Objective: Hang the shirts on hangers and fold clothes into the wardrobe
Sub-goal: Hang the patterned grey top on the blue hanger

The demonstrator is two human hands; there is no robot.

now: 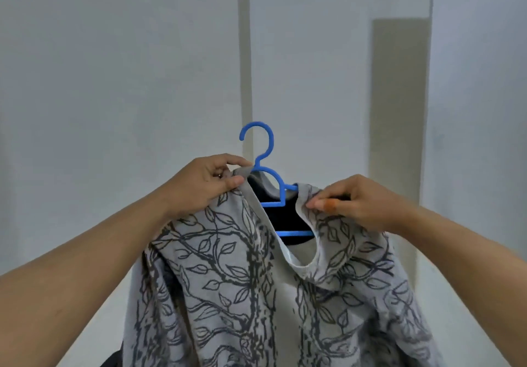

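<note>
A grey shirt printed with dark branches and leaves hangs in front of me, held up at chest height. A blue plastic hanger sits inside its neck opening, hook upright above the collar, lower bar showing through the neckline. My left hand pinches the shirt's left shoulder edge close to the hanger's neck. My right hand pinches the collar fabric on the right side, over the hanger's right arm. The hanger's ends are hidden under the cloth.
Pale wardrobe doors fill the background, with a vertical gap behind the hanger hook. A door edge and a beige recess stand at the right. Something dark lies at the bottom edge under the shirt.
</note>
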